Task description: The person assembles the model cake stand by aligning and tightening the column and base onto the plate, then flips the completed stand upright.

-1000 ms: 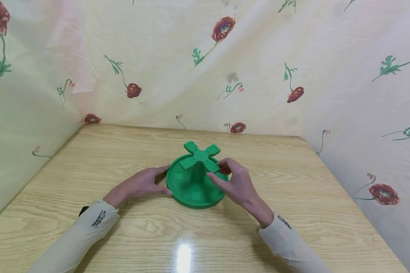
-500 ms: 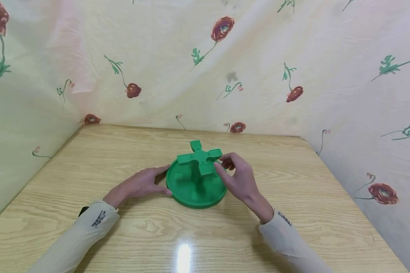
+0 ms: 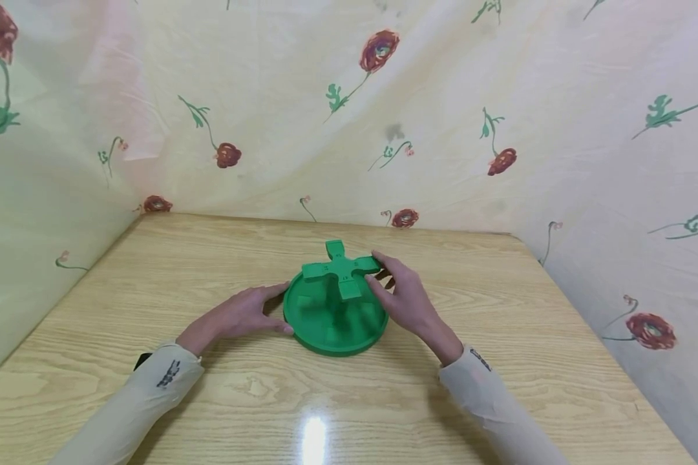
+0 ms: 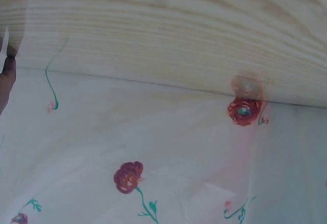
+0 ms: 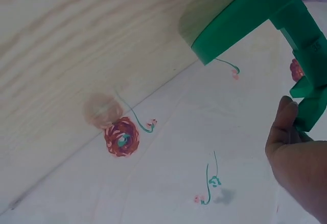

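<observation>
A green cross-shaped top (image 3: 341, 267) with numbers on its four arms sits on a post above a round green tray (image 3: 311, 323) on the table. My left hand (image 3: 241, 314) touches the tray's left rim, thumb in front and straight fingers behind. At the cross's right arm, my right hand (image 3: 406, 300) pinches the tip between thumb and fingers. The right wrist view has the tray's edge (image 5: 255, 19), the post and my right hand (image 5: 301, 170) against the arm's end. Only part of a finger (image 4: 6, 83) shows in the left wrist view.
The wooden table (image 3: 209, 400) is glossy, with a bright reflection near its front. Cream cloth (image 3: 267, 97) printed with red flowers hangs behind the table and along both sides.
The cross turned about its post between the first two frames, then stayed nearly still. My right hand moved back and now takes the arm's tip. My left hand stayed at the rim.
</observation>
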`<state>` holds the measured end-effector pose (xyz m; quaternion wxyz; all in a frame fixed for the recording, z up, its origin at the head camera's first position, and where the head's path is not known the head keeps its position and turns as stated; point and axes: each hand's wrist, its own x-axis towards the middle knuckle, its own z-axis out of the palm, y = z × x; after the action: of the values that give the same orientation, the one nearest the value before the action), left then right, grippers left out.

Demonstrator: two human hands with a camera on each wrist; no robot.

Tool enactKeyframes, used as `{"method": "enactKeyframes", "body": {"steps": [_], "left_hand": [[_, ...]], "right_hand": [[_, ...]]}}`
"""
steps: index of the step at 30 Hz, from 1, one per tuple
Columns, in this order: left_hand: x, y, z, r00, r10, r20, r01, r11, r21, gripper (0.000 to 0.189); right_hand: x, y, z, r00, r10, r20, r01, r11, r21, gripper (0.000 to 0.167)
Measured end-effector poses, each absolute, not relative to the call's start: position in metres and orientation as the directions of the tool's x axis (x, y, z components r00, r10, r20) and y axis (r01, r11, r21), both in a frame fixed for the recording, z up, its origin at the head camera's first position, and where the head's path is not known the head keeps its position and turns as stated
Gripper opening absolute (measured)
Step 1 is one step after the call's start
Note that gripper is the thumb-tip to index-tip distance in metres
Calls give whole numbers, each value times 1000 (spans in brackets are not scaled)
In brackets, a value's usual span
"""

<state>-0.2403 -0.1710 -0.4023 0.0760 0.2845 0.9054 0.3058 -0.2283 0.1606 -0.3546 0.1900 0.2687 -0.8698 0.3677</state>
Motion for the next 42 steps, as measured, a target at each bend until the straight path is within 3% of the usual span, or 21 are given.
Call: {"method": "enactKeyframes", "body": {"steps": [3, 6, 10, 16, 21, 27, 32, 34, 38, 42], "left_hand": [[-240, -171, -402, -828, 559, 37, 469, 655, 592, 106], [-240, -171, -402, -830, 556, 37, 468, 660, 588, 106], [-240, -171, -402, -831, 556, 39, 470, 662, 584, 106], [-240, -171, -402, -828, 559, 41, 472, 657, 587, 106], [-239, -171, -401, -830, 556, 38, 468, 658, 590, 106], [-240, -170, -402, -829, 557, 41, 471, 657, 589, 106], [-241, -170, -403, -825, 564, 41, 472, 647, 598, 106], [-241, -170, -403, -826, 562, 40, 470, 650, 597, 106], [-241, -171, -403, -830, 556, 34, 465, 658, 593, 106], [-240, -171, -402, -830, 557, 33, 464, 657, 595, 107]], "right_hand": [[-226, 162, -356, -797, -270, 540, -581, 588, -563, 30], [-224, 162, -356, -809, -240, 536, -564, 575, -593, 27], [-221, 161, -355, -801, -262, 539, -581, 559, -592, 28], [-217, 159, -356, -792, -263, 551, -592, 552, -587, 12], [-212, 155, -357, -800, -270, 535, -587, 536, -607, 11], [-207, 153, -360, -726, -350, 593, -681, 486, -547, 8], [-212, 157, -359, -634, -282, 720, -735, 508, -449, 7], [-215, 159, -358, -648, -257, 717, -712, 540, -450, 16], [-218, 161, -357, -758, -268, 594, -615, 597, -515, 34], [-217, 160, -358, -787, -299, 540, -595, 600, -535, 25]]}}
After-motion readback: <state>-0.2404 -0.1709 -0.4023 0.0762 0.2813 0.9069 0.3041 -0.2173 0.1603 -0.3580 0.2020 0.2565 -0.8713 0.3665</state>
